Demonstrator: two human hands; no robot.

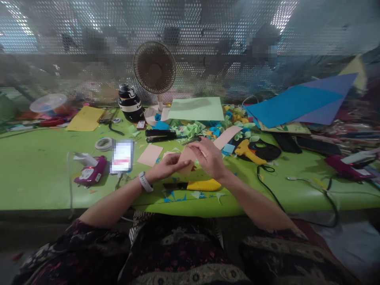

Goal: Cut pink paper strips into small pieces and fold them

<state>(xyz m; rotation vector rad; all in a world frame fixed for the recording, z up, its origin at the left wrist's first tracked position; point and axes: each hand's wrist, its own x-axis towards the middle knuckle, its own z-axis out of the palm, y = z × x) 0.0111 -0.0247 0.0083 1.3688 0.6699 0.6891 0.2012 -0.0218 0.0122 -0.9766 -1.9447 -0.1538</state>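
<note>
Over the green table point(38, 170), my left hand point(164, 166) and my right hand point(209, 158) meet on a small piece of peach paper point(186, 156). Both pinch it, the left from below, the right from above, fingers curled. A watch sits on my left wrist. Under the hands lie a yellow-handled tool point(204, 185) and blue paper scraps point(172, 195). Another peach square point(150, 154) lies just left of the hands, and a peach strip point(228, 136) lies to the right.
A phone point(122, 156), a purple gadget point(90, 171) and a tape roll point(103, 144) lie at left. A black stapler point(162, 135), small fan point(154, 71), green sheet point(197, 109), yellow glue gun point(249, 151) with cable, blue sheets point(293, 103) and paper curls crowd the back.
</note>
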